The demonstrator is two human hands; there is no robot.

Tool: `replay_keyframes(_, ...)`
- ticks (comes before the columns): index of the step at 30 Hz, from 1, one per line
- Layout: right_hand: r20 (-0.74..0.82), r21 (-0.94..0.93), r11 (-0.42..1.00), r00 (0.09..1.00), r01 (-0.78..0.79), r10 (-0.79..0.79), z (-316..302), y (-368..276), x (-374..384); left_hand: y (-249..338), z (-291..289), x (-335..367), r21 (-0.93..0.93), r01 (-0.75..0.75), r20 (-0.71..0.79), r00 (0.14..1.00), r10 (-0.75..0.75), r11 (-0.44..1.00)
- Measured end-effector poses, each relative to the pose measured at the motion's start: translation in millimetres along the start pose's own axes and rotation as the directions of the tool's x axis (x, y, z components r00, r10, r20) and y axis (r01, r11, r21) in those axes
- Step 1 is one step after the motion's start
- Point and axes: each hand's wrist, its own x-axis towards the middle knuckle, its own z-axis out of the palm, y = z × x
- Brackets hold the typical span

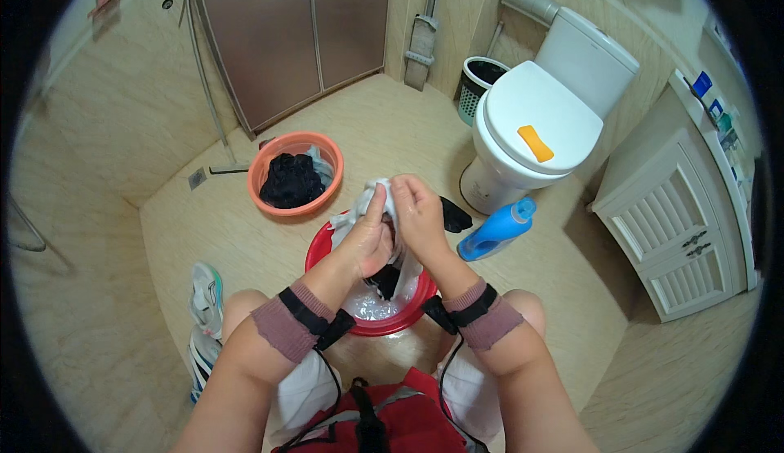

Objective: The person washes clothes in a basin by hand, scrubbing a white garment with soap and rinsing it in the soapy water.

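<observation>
At the centre of the frame, the left hand (369,243) and right hand (415,208) hold a white cloth (342,222), fingers clamped on it, fingertips partly hidden. Below, forearms and cloth cover much of the red basin (390,323); a dark piece (384,280) inside is hard to make out. Behind the right wrist, a black item (456,215) is partly cut off.

You are working in a bathroom, apparently domestic. Evidence: a white toilet (518,106), lid down, with a waste bin (471,95) alongside; a drain (198,178) set in the pale floor (567,290); marbled walls (102,126); a louvred white cabinet (670,216); and your red basin (421,302), holding water, before you.
</observation>
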Motion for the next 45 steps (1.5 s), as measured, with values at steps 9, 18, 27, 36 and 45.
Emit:
replay_keyframes(9,0.324,0.078,0.997,0.946,0.009,-0.034,-7,74,-8,20,-3,3,-0.201,-0.103,0.009,0.994,0.107,0.974)
replay_keyframes(18,0.121,0.06,0.997,0.992,0.04,-0.047,0,13,-21,50,-5,14,-0.417,-0.293,-0.199,0.953,0.228,0.861)
replay_keyframes(27,0.193,-0.307,0.824,0.879,0.476,-0.436,18,-34,-40,30,-61,34,-0.216,-0.12,-0.073,0.992,0.106,0.969)
replay_keyframes(36,0.077,-0.377,0.89,0.967,0.254,-0.244,19,-25,-37,4,-51,25,-0.182,-0.122,-0.147,0.985,0.096,0.976)
replay_keyframes(45,-0.064,-0.332,0.943,0.998,-0.035,0.015,3,23,3,8,-14,15,-0.346,-0.107,-0.286,0.958,0.003,0.932)
